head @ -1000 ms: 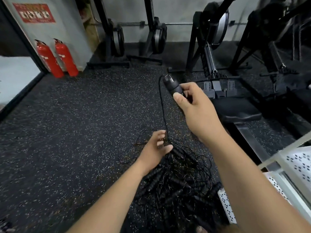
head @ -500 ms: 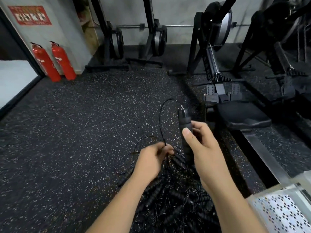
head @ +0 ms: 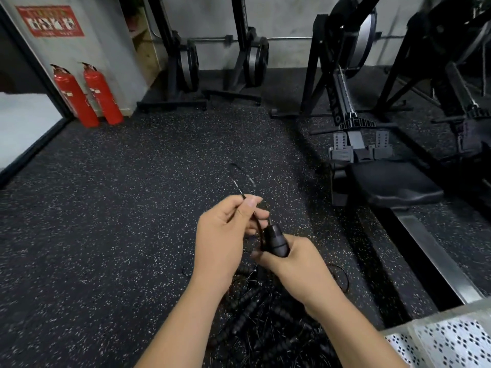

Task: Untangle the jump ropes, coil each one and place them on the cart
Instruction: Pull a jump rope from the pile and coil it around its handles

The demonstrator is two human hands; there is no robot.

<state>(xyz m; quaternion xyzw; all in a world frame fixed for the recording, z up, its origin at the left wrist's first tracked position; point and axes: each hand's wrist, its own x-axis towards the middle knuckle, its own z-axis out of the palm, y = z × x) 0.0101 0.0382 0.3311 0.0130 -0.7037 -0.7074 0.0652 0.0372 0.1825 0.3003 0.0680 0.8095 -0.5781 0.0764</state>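
Note:
A tangled pile of black jump ropes (head: 265, 322) with ribbed handles lies on the speckled floor below my forearms. My right hand (head: 297, 264) grips one black jump rope handle (head: 276, 239), its top end pointing up. The thin black cord (head: 239, 179) leaves the handle's top and arcs up in a small loop. My left hand (head: 225, 235) pinches that cord between thumb and fingers just left of the handle. The white perforated cart (head: 446, 338) shows at the bottom right corner.
A rowing machine (head: 372, 168) with its rail runs along the right. Another machine stands behind it. Racks with weight plates (head: 191, 65) line the back wall. Two red fire extinguishers (head: 87, 96) stand at the left by a doorway.
My right hand has come down and toward me with the handle. My left hand has risen from the pile and pinched the cord beside the handle, which now forms a smaller loop.

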